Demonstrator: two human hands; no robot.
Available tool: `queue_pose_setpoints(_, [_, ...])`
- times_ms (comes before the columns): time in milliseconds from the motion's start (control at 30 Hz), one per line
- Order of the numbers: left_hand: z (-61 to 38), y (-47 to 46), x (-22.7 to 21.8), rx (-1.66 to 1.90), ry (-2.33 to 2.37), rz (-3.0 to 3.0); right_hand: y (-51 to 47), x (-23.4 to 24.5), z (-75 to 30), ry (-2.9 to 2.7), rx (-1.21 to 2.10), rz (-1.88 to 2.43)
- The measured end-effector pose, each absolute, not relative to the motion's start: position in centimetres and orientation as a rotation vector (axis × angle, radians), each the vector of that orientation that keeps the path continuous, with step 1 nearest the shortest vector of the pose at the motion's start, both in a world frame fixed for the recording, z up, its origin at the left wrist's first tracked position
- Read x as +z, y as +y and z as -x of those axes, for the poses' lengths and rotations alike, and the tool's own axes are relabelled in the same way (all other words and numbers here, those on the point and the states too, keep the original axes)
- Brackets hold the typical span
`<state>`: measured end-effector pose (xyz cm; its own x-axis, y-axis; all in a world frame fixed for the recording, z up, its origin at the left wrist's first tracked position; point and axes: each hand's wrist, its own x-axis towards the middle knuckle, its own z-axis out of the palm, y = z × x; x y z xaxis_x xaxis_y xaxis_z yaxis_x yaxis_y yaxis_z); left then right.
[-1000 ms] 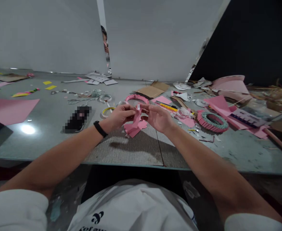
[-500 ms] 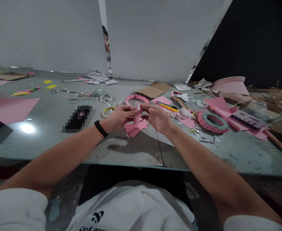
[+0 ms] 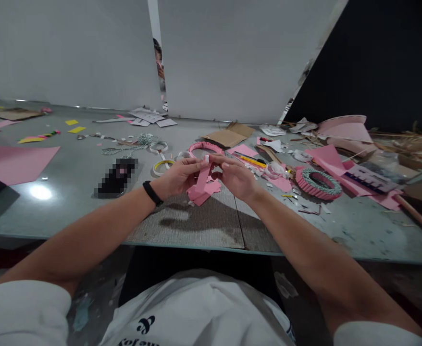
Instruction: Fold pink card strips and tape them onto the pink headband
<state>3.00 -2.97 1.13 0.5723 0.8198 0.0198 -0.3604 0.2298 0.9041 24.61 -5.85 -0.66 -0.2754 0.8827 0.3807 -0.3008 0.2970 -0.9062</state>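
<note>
A folded piece of pink paper (image 3: 203,185) is held just in front of a pink paper hoop (image 3: 204,146), its narrow upper part standing upright and its wider lower flap hanging free. It is pinched from both sides by the left hand (image 3: 178,177) and the right hand (image 3: 234,178), with the fingers curled. Shaping of the fold appears to be in hand; firm creasing seems called for next.
</note>
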Motion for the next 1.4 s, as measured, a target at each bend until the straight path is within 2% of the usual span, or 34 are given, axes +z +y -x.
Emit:
queue_pose_setpoints(200, [-2.7,-2.9,1.3,0.876,0.519,-1.165,-5.7,-0.8,-25.1,-1.531,1.120,0.617])
queue_pose_setpoints(267, [-2.6,-2.9,1.6,0.854,0.495,-1.226,-5.6,-0.6,-25.5,-1.672,0.870,0.681])
queue_pose_setpoints(400, [-2.4,-2.9,2.0,0.820,0.460,-1.280,-5.6,-0.1,-25.9,-1.902,0.169,0.754])
queue_pose_setpoints(533, [-2.1,-2.7,2.1,0.837,0.447,-1.313,-5.2,-0.2,-25.9,-1.889,-0.121,0.826])
queue_pose_setpoints(667, [-1.8,-2.5,2.0,0.828,0.467,-1.406,-4.8,-0.5,-26.2,-1.811,-0.014,1.007])
queue_pose_setpoints(900, [-1.6,-2.7,2.3,0.708,0.695,-1.797,-5.7,-0.7,-25.2,-1.853,0.551,0.877])
queue_pose_setpoints(1100, [-1.6,-2.6,2.3,0.673,0.729,-1.897,-5.3,-1.2,-24.9,-1.835,0.595,0.837])
queue_pose_setpoints(1400, [-1.6,-2.6,2.6,0.669,0.782,-1.938,-5.0,-1.0,-25.1,-1.769,0.850,0.924])
